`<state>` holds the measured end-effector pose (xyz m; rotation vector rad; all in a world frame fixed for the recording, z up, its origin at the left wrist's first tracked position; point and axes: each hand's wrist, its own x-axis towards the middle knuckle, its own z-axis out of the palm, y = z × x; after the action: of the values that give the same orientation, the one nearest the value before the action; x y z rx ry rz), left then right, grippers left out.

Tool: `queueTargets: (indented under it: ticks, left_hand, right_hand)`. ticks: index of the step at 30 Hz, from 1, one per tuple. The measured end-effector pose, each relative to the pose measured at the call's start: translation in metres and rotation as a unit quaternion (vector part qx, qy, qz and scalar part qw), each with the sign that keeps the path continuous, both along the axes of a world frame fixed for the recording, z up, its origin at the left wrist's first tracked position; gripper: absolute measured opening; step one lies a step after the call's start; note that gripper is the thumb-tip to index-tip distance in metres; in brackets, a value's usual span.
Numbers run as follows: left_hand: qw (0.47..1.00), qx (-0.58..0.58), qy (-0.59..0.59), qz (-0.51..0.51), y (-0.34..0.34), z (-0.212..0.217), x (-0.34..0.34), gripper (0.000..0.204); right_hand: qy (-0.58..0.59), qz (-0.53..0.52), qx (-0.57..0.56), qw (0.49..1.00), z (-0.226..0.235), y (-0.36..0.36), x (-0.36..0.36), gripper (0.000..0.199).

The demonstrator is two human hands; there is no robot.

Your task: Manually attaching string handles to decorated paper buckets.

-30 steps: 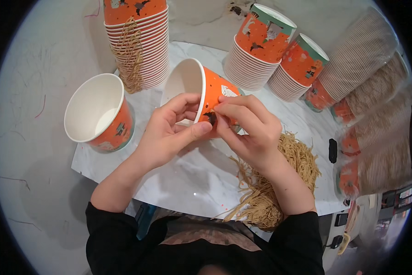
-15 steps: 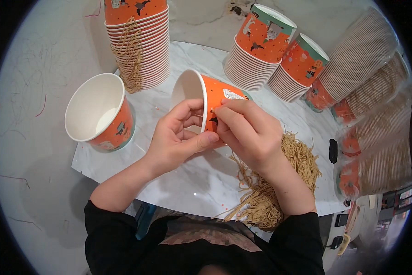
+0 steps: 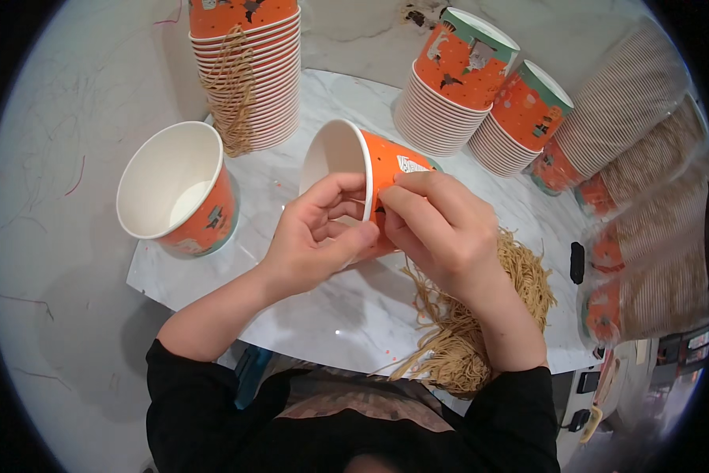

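Observation:
Tilted on its side above the table is an orange paper cup with a white rim, its mouth facing left. My left hand grips its rim, fingers inside and thumb on the outer wall. Against the printed outer wall, the fingers of my right hand are pinched together; anything between the fingertips is hidden. Below my right wrist lies a bundle of tan strings, partly covered by the forearm. A similar single cup stands upright and empty to the left of my left hand.
A tall stack of nested cups stands at the far left, tan strings draped over it. Two shorter upside-down stacks are at the far right. Several plastic-wrapped cup sleeves line the right side. A small black object lies nearby.
The whole view has shifted slightly, so things appear a little farther right. Both hands keep nearly the same hold on the cup, and the right fingertips stay at its wall.

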<state>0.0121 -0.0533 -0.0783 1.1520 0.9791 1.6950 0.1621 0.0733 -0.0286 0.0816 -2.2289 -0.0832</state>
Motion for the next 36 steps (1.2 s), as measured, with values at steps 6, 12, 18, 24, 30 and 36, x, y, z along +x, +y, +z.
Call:
queueTargets:
  ticks: [6, 12, 18, 24, 30, 36]
  left_hand:
    - [0.999, 0.043, -0.018, 0.011, 0.005, -0.012, -0.008, 0.021]
    - [1.000, 0.014, -0.004, 0.016, 0.002, -0.011, -0.010, 0.014]
    - [0.999, -0.029, -0.012, 0.026, 0.003, -0.004, -0.007, 0.016]
    - [0.962, 0.139, 0.116, 0.206, -0.005, -0.010, -0.006, 0.011]
    - [0.924, 0.227, 0.189, 0.244, -0.010, 0.020, -0.010, 0.008]
    - [0.873, 0.180, 0.406, 0.203, -0.020, 0.087, 0.012, 0.010]
  right_hand:
    - [-0.021, 0.015, -0.025, 0.999, 0.002, -0.003, 0.001, 0.032]
    - [-0.029, 0.012, -0.036, 0.999, 0.001, -0.005, 0.002, 0.030]
    - [-0.084, 0.006, -0.079, 0.993, 0.006, -0.007, 0.004, 0.030]
    - [-0.096, 0.054, -0.437, 0.893, 0.020, -0.004, 0.013, 0.009]
    - [-0.138, 0.129, -0.631, 0.752, 0.036, -0.012, 0.022, 0.014]
    - [-0.118, 0.127, -0.501, 0.848, 0.040, -0.030, 0.031, 0.013]
